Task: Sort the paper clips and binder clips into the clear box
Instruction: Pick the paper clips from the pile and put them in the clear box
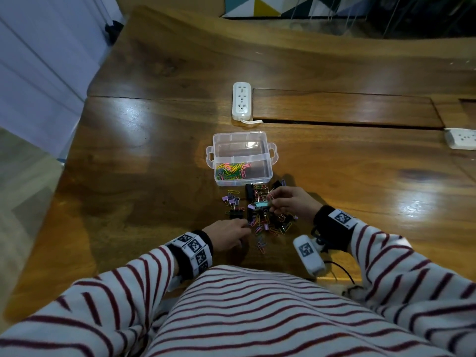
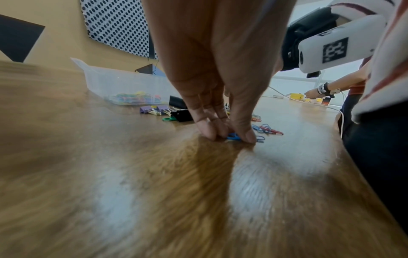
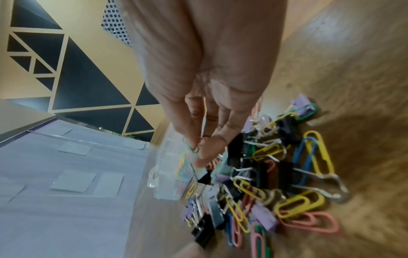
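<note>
A clear plastic box (image 1: pixel 268 176) stands on the wooden table, with several coloured paper clips (image 1: pixel 233 171) in its near-left compartment. In front of it lies a mixed pile of paper clips and binder clips (image 1: pixel 262 212). My left hand (image 1: pixel 229 237) is at the pile's near-left edge; its thumb and fingers pinch a blue paper clip (image 2: pixel 233 136) against the table. My right hand (image 1: pixel 288 202) hovers over the pile's right side, pinching a green paper clip (image 3: pixel 191 147) between thumb and fingertips. The box (image 3: pixel 170 174) shows beyond that hand.
A white power strip (image 1: pixel 241 100) lies behind the box, a second one (image 1: pixel 461 138) at the table's right edge. A white wrist camera unit (image 1: pixel 309 255) hangs near my right forearm. Purple binder clips (image 2: pixel 154 110) lie left of the pile. Another person's arm (image 2: pixel 324 90) works far off.
</note>
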`<action>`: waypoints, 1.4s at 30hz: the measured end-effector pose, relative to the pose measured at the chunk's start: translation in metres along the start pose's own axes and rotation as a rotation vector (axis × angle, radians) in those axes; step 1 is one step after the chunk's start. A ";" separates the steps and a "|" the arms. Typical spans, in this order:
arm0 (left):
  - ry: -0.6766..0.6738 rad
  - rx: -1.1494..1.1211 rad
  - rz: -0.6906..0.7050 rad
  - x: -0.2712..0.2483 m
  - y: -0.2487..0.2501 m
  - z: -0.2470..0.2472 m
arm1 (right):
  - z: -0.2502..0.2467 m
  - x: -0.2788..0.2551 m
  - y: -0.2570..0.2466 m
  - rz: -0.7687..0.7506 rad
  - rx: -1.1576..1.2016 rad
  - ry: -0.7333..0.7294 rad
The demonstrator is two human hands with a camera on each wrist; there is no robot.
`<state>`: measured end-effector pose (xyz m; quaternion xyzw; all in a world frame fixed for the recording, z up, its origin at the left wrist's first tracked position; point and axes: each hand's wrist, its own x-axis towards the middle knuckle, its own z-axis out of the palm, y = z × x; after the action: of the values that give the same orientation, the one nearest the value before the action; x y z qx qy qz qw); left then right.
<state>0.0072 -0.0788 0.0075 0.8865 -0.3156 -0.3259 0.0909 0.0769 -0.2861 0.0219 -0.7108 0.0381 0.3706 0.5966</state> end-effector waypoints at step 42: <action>0.417 -0.239 -0.164 -0.007 -0.021 -0.026 | 0.042 -0.006 0.024 -0.623 -1.417 -0.119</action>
<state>0.0302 -0.0590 0.0234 0.9401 -0.1765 -0.1775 0.2316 0.0403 -0.2590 0.0049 -0.8795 -0.4417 0.1591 0.0776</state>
